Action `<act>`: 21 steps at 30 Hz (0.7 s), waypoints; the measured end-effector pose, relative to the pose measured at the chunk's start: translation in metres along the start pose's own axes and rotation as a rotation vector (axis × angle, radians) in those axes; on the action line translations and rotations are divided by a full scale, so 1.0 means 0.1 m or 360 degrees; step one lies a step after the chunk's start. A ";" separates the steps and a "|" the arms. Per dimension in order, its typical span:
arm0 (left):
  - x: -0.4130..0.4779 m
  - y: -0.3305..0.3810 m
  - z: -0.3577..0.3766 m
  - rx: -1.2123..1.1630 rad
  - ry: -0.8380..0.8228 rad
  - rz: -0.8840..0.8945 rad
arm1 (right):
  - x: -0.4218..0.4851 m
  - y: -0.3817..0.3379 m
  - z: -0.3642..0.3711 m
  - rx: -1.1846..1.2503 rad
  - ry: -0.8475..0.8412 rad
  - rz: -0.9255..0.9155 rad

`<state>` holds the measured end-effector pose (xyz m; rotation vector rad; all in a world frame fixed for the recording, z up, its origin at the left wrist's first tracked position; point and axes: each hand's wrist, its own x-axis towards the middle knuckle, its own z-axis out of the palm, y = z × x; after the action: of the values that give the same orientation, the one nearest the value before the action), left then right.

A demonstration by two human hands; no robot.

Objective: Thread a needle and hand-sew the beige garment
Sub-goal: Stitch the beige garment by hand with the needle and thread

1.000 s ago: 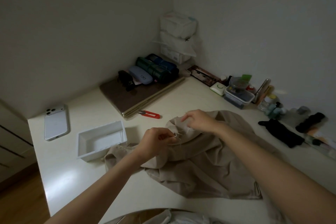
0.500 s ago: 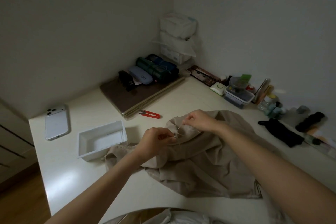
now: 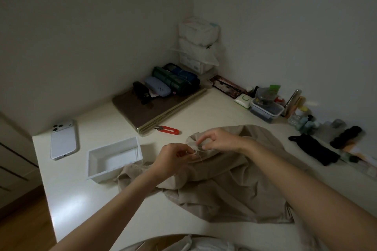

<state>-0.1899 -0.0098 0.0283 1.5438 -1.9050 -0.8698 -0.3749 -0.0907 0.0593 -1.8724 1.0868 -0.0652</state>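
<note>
Well, that garment (image 3: 224,185) looks limp, so the left hand (image 3: 173,157) and right hand (image 3: 221,140) pinch its fold close together.

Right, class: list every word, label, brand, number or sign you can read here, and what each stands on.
No words or numbers can be read.
Glasses case: a small spectacles sign, no text.
Stacked white packs: print too blurred.
White gadget: a green curved mark only.

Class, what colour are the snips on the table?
Red; the snips show best in head view.
</note>
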 end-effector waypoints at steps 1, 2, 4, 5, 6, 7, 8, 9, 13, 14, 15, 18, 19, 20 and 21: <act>0.00 0.00 0.00 0.0013 0.0001 0.0005 | 0.00 -0.01 0.01 -0.0019 -0.0047 0.0004; -0.01 0.01 0.00 0.0023 0.0003 0.0007 | 0.00 -0.01 0.02 -0.0032 -0.0076 0.0008; -0.02 0.02 -0.01 0.0021 0.0008 0.0012 | 0.01 -0.01 0.04 -0.0032 -0.0059 0.0022; -0.02 0.03 -0.01 0.0011 0.0012 0.0010 | 0.01 -0.01 0.05 -0.0028 -0.0018 0.0020; -0.03 0.04 -0.02 -0.0002 0.0017 0.0003 | 0.02 0.00 0.05 -0.0037 0.0040 0.0011; -0.04 0.04 -0.02 -0.0014 0.0020 -0.0009 | 0.02 -0.01 0.05 -0.0048 0.0100 0.0008; -0.05 0.04 -0.02 -0.0023 0.0018 -0.0017 | 0.02 -0.01 0.05 -0.0073 0.0130 0.0007; -0.05 0.04 -0.02 -0.0026 0.0014 -0.0021 | 0.02 -0.02 0.07 -0.0104 0.0147 0.0009; -0.08 0.05 -0.02 -0.0027 0.0030 0.0003 | 0.04 -0.11 0.11 -0.0080 0.0178 -0.0106; -0.08 0.05 -0.03 -0.0031 0.0036 0.0008 | 0.04 -0.14 0.12 -0.0041 0.0164 -0.0140; -0.08 0.05 -0.03 -0.0033 0.0043 0.0010 | 0.05 -0.17 0.14 -0.0010 0.0132 -0.0163; -0.08 0.05 -0.03 -0.0055 0.0063 0.0022 | 0.05 -0.26 0.19 0.0032 -0.0015 -0.0191; -0.08 0.05 -0.03 -0.0063 0.0066 0.0024 | 0.05 -0.26 0.21 0.0045 -0.0049 -0.0202; -0.09 0.05 -0.03 -0.0072 0.0068 0.0025 | 0.05 -0.27 0.23 0.0050 -0.0061 -0.0212; -0.09 0.04 -0.03 -0.0082 0.0072 0.0023 | 0.06 -0.25 0.23 0.0042 -0.0053 -0.0217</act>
<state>-0.1890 -0.0011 0.0332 1.5052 -1.8454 -0.8636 -0.3443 -0.0742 0.0629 -1.9156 0.9303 -0.1257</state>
